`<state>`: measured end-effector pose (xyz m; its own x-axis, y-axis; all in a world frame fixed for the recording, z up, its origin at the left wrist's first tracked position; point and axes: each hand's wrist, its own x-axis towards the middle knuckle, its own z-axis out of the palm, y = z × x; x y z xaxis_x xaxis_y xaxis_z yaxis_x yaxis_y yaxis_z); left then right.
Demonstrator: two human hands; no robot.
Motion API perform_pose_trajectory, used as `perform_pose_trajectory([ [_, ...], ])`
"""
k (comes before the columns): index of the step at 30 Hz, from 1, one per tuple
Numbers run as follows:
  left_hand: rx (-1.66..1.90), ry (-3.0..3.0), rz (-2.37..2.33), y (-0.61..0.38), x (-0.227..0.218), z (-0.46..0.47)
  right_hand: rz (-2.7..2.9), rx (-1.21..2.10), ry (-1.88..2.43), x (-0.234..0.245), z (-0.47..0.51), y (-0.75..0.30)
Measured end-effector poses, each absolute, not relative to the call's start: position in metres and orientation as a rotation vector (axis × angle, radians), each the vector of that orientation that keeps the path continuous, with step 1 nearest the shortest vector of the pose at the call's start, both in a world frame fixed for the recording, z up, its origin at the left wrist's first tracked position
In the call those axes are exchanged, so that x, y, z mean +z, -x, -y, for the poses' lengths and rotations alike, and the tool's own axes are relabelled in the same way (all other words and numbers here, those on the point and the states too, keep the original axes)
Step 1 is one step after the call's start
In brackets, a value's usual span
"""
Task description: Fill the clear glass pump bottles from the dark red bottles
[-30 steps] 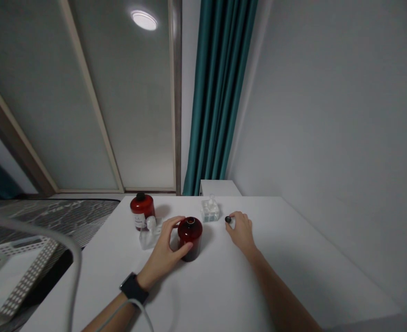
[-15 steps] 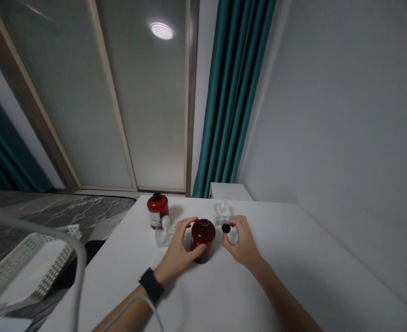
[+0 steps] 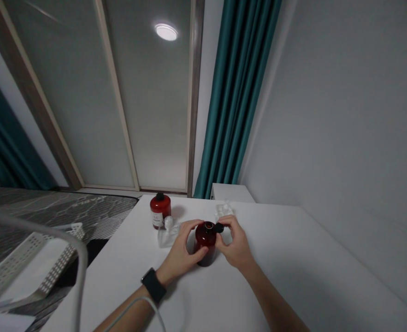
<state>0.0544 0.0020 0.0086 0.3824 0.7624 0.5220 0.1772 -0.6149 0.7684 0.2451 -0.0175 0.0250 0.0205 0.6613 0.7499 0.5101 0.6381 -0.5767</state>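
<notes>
A dark red bottle (image 3: pixel 205 236) stands upright on the white table, its round mouth uncovered. Around its left side wraps my left hand (image 3: pixel 184 251), thumb in front and fingers behind. My right hand (image 3: pixel 235 244) pinches a small black cap (image 3: pixel 218 228) between thumb and fingers. The cap is at the right edge of the bottle's mouth, tilted; whether it touches the glass I cannot tell. Behind and to the left is a second red bottle (image 3: pixel 161 212) with a white label and a black cap on. Beside it lies a clear plastic piece (image 3: pixel 168 234) with a rounded top.
Another clear plastic object (image 3: pixel 224 210) sits behind my right hand on the white table (image 3: pixel 137 258). A white perforated basket (image 3: pixel 26 263) is at the lower left, below the table's edge. A grey cable or tube (image 3: pixel 80 272) arcs through the left foreground.
My right hand has moved left with the black cap, from a gap beside the bottle to the edge of its mouth. My left hand keeps its hold. The view has shifted slightly.
</notes>
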Motion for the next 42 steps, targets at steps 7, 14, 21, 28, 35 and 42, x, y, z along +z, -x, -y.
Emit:
perform_pose_trajectory([
  [7, 1.214, -2.105, -0.706, -0.053, 0.013, 0.001, 1.633, 0.094, 0.976, 0.024, 0.031, -0.244],
  [14, 1.251, -2.141, -0.690, -0.054, 0.008, 0.005, 1.673, 0.180, 1.008, 0.026, 0.033, -0.248],
  [21, 1.274, -2.212, -0.623, -0.054, 0.009, 0.006, 1.521, 0.297, 0.943, 0.018, 0.030, -0.244],
  [28, 1.306, -2.239, -0.613, -0.054, 0.005, 0.004, 1.712, 0.212, 0.908, 0.034, 0.034, -0.236],
  [35, 1.274, -2.248, -0.628, -0.055, 0.005, 0.004, 1.635, 0.218, 0.984, 0.022, 0.033, -0.232],
  [42, 1.316, -2.248, -0.589, -0.054, 0.008, 0.005, 1.555, 0.349, 0.993, 0.009, 0.032, -0.231],
])
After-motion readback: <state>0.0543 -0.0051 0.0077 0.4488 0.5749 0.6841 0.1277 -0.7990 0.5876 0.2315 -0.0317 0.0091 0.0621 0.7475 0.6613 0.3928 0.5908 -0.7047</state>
